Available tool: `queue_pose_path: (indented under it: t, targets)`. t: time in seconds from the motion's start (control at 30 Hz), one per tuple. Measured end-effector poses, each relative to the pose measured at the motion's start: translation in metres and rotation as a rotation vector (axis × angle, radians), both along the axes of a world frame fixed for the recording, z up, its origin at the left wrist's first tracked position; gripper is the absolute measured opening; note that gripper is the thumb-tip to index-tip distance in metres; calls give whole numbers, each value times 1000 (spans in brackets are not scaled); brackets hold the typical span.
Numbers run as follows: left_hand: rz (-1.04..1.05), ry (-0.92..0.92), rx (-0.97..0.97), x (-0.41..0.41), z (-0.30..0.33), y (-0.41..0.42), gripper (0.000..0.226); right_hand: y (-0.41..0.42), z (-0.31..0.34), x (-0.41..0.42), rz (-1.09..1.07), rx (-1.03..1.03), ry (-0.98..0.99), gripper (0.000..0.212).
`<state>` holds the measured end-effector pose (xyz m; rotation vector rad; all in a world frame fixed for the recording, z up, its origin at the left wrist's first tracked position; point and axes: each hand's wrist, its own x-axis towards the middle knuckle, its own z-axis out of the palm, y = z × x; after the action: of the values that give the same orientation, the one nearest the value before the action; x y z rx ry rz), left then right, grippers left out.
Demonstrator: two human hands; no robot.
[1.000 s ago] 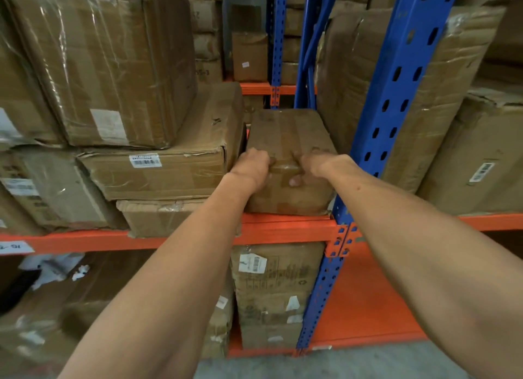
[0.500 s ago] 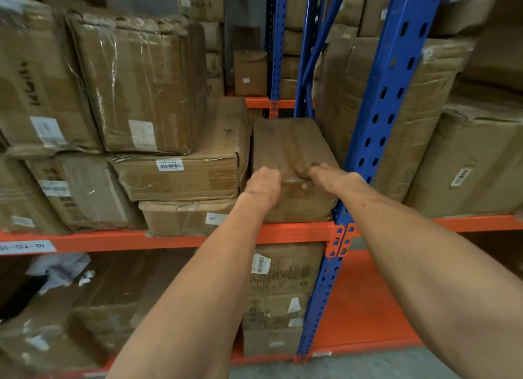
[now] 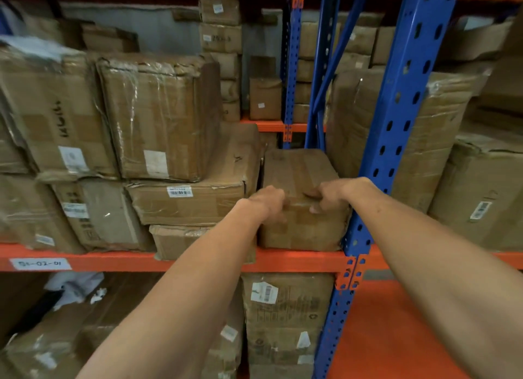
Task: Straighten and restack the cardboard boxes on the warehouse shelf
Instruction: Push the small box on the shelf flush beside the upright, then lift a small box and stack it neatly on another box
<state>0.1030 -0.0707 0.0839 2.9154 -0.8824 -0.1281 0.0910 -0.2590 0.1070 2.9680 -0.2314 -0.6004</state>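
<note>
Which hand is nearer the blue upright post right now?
Right. The right hand grips the small box at its post-side edge, beside the blue upright; the left hand is on the box's far side.

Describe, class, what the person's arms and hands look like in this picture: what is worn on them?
Nothing is worn. Both forearms are bare up to the frame edge: no sleeves, gloves, watch or rings show. The left hand and right hand are bare, fingers uncovered.

The small carton (image 3: pixel 300 180) sits wedged: flat carton (image 3: pixel 198 189) tight on its left, blue upright (image 3: pixel 396 118) against its right. Room is open above and behind it.
</note>
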Motion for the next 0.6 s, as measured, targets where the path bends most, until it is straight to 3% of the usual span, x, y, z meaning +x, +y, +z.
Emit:
queue_pose_path:
  t: [0.1,0.17,0.27,0.33,0.4,0.47,0.53,0.6]
  targets:
    - [27,-241,-48,-3,28,16,31,10,45,6,70,-7,-122,69]
    - [80,-509,-234,-6,50,32,26,21,80,17,186,38,-326,63]
    - [149,-911,-534,-8,75,64,23,54,132,29,333,141,-568,85]
    - [358,-1052,-708,-8,85,85,48,83,160,36,452,127,-675,103]
    - [650,-953,-922,-10,88,103,84,116,178,38,628,52,-775,121]
    - [825,-722,-1089,-10,82,120,116,148,187,35,843,-94,-853,135]
    - [869,-501,-1128,-6,71,137,138,180,186,31,992,-304,-871,139]
    - [860,-393,-1061,1,58,149,152,209,181,27,1042,-506,-859,141]
